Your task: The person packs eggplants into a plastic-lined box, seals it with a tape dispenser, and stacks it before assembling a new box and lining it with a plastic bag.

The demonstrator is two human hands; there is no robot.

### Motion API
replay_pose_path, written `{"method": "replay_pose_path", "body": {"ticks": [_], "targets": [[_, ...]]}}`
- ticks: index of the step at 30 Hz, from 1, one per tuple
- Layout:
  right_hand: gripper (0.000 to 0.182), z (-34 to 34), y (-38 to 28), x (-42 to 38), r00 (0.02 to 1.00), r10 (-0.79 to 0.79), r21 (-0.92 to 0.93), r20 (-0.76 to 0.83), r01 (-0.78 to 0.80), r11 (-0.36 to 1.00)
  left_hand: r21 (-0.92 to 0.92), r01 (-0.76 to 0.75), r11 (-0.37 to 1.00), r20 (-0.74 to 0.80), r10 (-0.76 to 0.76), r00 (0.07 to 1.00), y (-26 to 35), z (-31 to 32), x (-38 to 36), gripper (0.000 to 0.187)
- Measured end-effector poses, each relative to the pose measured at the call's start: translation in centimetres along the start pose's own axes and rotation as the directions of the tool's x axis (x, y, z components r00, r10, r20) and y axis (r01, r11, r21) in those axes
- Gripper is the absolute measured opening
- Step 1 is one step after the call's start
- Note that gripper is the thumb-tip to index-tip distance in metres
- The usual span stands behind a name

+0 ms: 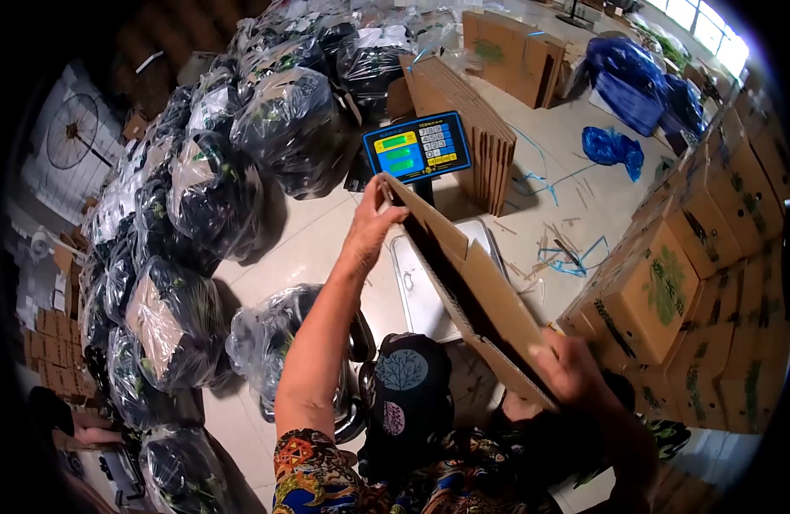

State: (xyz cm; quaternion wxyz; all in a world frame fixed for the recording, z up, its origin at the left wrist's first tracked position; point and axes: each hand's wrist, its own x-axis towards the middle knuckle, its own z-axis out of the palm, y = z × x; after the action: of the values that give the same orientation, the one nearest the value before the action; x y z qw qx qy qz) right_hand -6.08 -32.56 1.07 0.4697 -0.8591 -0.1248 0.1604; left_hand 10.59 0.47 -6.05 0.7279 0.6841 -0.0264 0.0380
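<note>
A folded, partly spread cardboard box (489, 291) slants across the middle, its dark inside showing through the gap between its walls. My left hand (374, 218) pinches its upper corner, thumb on one side and fingers on the other. Around the lower right end, my right hand (575, 364) is closed on the box edge; some of its fingers are in shadow. Just past the left hand stands the lit keypad display (416, 147) of a weighing scale. Its metal platform (410, 270) lies beneath the box, partly hidden by it.
Bundles in clear plastic bags (211, 193) crowd the left side. Flattened cardboard sheets (468, 120) stand behind the scale. Printed cartons (656, 287) are stacked at right. Blue plastic (613, 150), blue strapping (575, 261) and scraps lie on the floor. Another person's hand (95, 428) shows at lower left.
</note>
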Motion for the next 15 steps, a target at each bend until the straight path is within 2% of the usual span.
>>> {"method": "replay_pose_path", "body": {"ticks": [1,2,3,4,6,7,9,10,11,13,15], "targets": [[0.016,0.0,1.7,0.4,0.995,-0.033,-0.189,-0.097,0.014,0.982,0.076,-0.066,0.995,-0.018,0.068,0.998,0.1,-0.4,0.3,0.070],[0.016,-1.1,2.7,0.9,0.994,-0.016,-0.179,-0.110,-0.003,0.984,0.063,-0.076,0.995,-0.104,0.082,0.991,-0.1,-0.4,0.5,0.051],[0.017,-2.3,2.7,1.9,0.993,0.001,-0.169,-0.122,-0.022,0.985,0.215,-0.086,0.973,-0.106,0.110,0.988,0.3,-1.5,0.8,0.032],[0.019,-2.9,2.1,2.5,0.957,-0.199,-0.258,-0.210,0.142,0.956,0.243,-0.073,0.967,-0.004,0.076,0.997,1.4,-2.1,0.6,0.025],[0.022,-4.1,2.7,5.0,0.915,-0.327,-0.352,-0.237,0.233,0.907,0.346,-0.063,0.936,0.164,0.006,0.986,4.2,-1.8,-0.1,0.010],[0.025,-4.5,4.2,6.9,0.946,-0.258,-0.346,-0.197,0.180,0.921,0.453,-0.023,0.891,0.271,-0.113,0.956,4.7,-1.7,-0.2,0.016],[0.025,-3.4,4.2,9.8,0.930,-0.327,-0.473,-0.166,0.216,0.854,0.589,-0.114,0.800,0.495,-0.247,0.833,5.6,-0.1,-1.2,0.023],[0.025,-2.8,3.6,11.1,0.922,-0.360,-0.536,-0.139,0.236,0.811,0.590,-0.060,0.805,0.529,-0.330,0.782,6.2,1.2,-2.2,0.027],[0.025,-2.2,2.8,12.2,0.937,-0.325,-0.522,-0.124,0.217,0.825,0.547,0.030,0.836,0.537,-0.378,0.754,5.9,1.9,-2.4,0.031],[0.024,-1.1,1.5,14.1,0.962,-0.253,-0.492,-0.107,0.170,0.854,0.603,-0.002,0.798,0.457,-0.344,0.820,6.3,2.1,-2.7,0.032],[0.024,-1.1,1.1,14.9,0.948,-0.305,-0.503,-0.089,0.222,0.835,0.635,-0.033,0.772,0.431,-0.318,0.844,6.0,1.5,-3.1,0.031]]}}
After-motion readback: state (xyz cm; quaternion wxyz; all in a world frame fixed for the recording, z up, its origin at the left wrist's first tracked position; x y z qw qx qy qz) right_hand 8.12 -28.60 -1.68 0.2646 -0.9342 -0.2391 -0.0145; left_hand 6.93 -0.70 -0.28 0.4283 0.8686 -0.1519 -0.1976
